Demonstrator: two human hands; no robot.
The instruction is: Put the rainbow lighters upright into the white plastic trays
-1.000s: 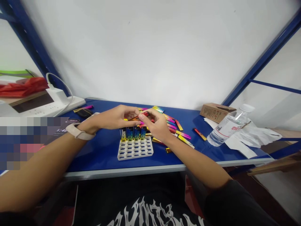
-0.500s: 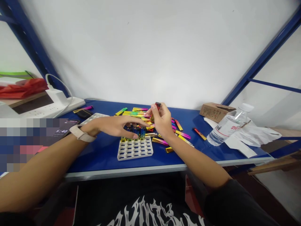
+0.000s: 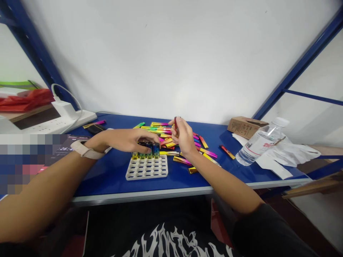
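A white tray (image 3: 147,169) with rows of oval holes lies on the blue table. Several blue-and-yellow lighters (image 3: 156,151) stand upright along its back part. My left hand (image 3: 128,140) curves over them, thumb in front and fingers behind, closed around the lighters; part of the row is hidden under it. To the right, above the pile, my right hand (image 3: 183,135) is closed on a red lighter (image 3: 176,124) with a dark top, held upright. Behind and between my hands lie many loose shiny lighters (image 3: 184,161) in yellow, pink, red and green.
At right stand a water bottle (image 3: 258,144) and a cardboard box (image 3: 245,126), with a white plastic bag (image 3: 294,151) beside them. A power strip (image 3: 48,123), a dark mouse-like object (image 3: 95,129) and a phone (image 3: 71,148) are at left. One red lighter (image 3: 227,152) lies apart.
My left hand has shifted left, and the tray with its standing lighters has slid left too. My right hand has turned slightly, still holding the red lighter.
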